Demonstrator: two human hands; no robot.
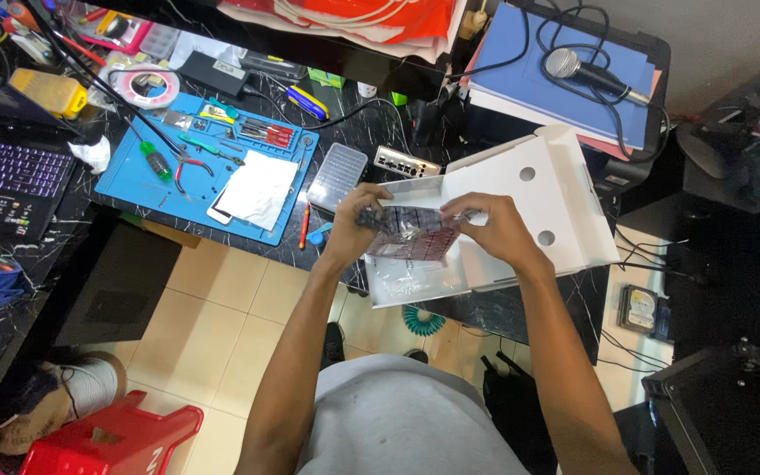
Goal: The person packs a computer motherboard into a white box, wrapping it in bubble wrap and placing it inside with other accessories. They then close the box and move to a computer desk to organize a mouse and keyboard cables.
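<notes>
Both my hands are up over the open white cardboard box (521, 207), gripping a crinkled translucent anti-static bag (411, 233) between them. My left hand (358, 220) is clenched on the bag's left end, fingers curled round a dark bunched bit of it; my right hand (485, 227) pinches the right end, thumb and fingers closed on the plastic. The bag hangs just above the box's tray, not resting in it as far as I can tell; what's inside the bag is too blurred to tell. The box sits on the black marble-pattern desk (503, 308), lid flap folded back to the right with two round holes in it, a clear plastic sheet lying in the tray's near corner. Left of the box: a small grey perforated case (337, 176), touching or nearly touching a silver network switch (406, 164). Further left a blue work mat (147, 185) with a green-handled screwdriver (153, 158), red-handled pliers (188, 171), and a phone with a white sheet on it (252, 193). A laptop with a purple-lit keyboard (6, 167) at far left. Behind the box a blue folder (565, 88) with a microphone (582, 75) on top. Red plastic stool (107, 440) on the tiled floor below.
</notes>
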